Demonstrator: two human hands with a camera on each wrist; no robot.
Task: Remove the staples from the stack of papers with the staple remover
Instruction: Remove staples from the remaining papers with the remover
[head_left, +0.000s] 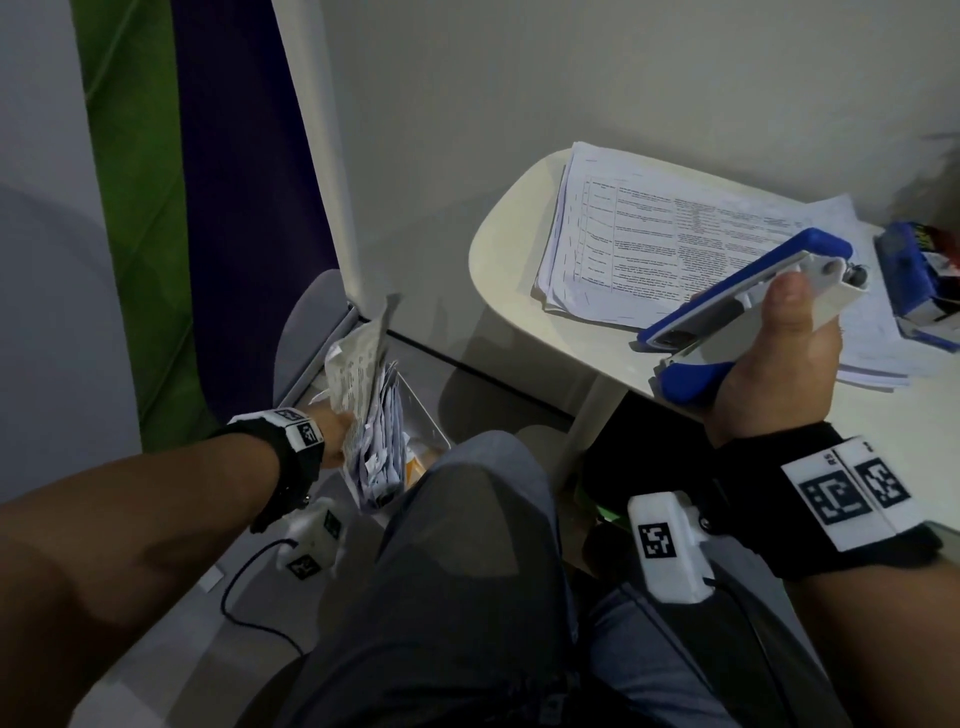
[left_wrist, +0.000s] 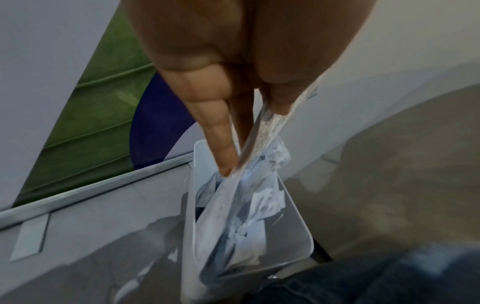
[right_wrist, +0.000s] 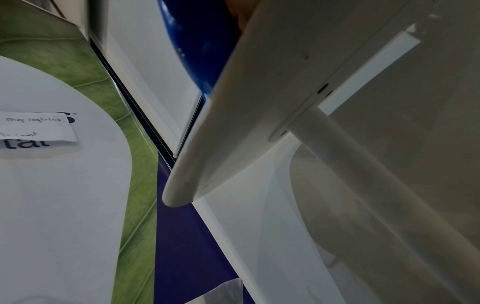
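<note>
A: Knee in dark trousers sits closest to the head cam, bottom centre. What's on the left?

B: Left hand reaches down over a clear bin on the floor, next to the knee. Fingers and thumb pinch a printed sheet of paper; its lower part dips into the bin, the top end sticks up, bent. Bin is packed w/ crumpled paper scraps. Behind it, a wall panel w/ green and dark blue areas.

A: And mid-frame?

B: Rounded pale surface on a white leg. Stack of papers lies on it, printed tables facing up, edges fanned a bit, near the back wall.

A: Right side?

B: Right hand is raised at the front edge of the surface, fingers wrapped round a blue and white staple remover, thumb pressed on its white side. Tool is tilted, its left end low, held above the near edge of the stack. Can't tell if it touches the paper. Right wrist cam sees mostly the underside of the surface, w/ 1 bit of the blue tool at top.

A: Far right?

B: Blue box on the surface, just beside the stack; label is too blurred to read.
</note>
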